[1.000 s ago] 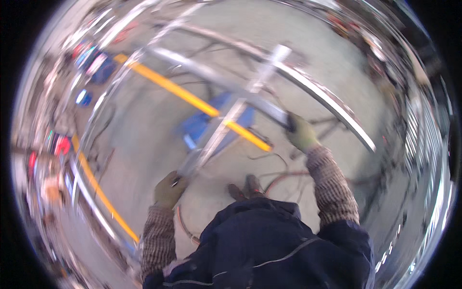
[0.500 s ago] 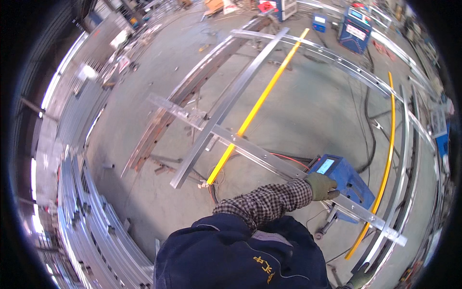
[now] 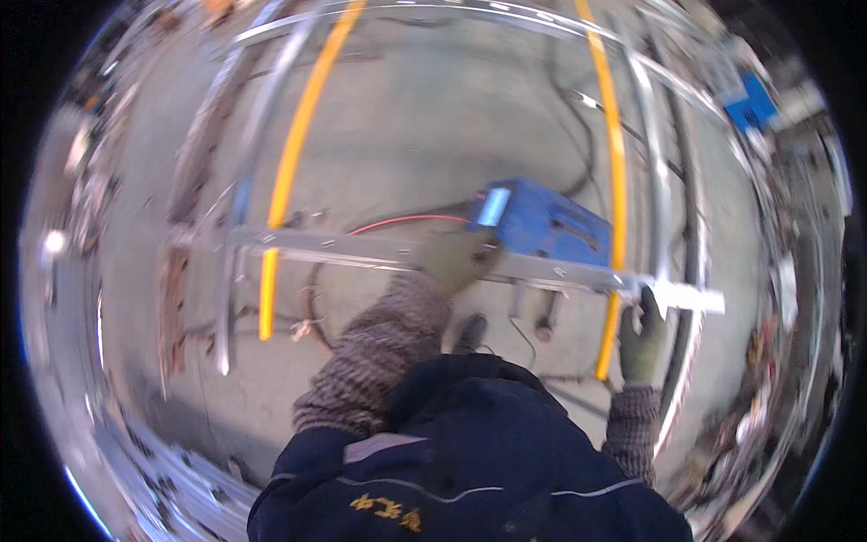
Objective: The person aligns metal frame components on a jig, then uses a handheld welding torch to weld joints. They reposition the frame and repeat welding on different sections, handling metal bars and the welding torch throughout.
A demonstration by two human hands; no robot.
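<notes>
My left hand (image 3: 459, 260), in a green work glove, is closed over a long silvery metal bar (image 3: 361, 249) that lies crosswise in front of me. My right hand (image 3: 641, 343), gloved as well, reaches up to the near edge of this bar close to its right end, fingers apart. Just beyond those fingertips a silvery metal tube (image 3: 648, 135) runs away from me, meeting the crosswise bar. Two yellow strips, a left one (image 3: 298, 135) and a right one (image 3: 615, 144), run lengthwise and cross the bar. Motion blur softens both hands.
A blue machine (image 3: 551, 221) with a lit screen stands beyond the bar, between the yellow strips. A red cable (image 3: 406, 218) and a black hose (image 3: 589, 154) lie on the floor. Another metal tube (image 3: 262, 135) runs along the left. Stacked metal profiles (image 3: 172, 479) lie at lower left.
My view has swung to the right and down. My left hand stays on the bar beside the blue machine. My right hand has come up from the lower edge to the bar's right end.
</notes>
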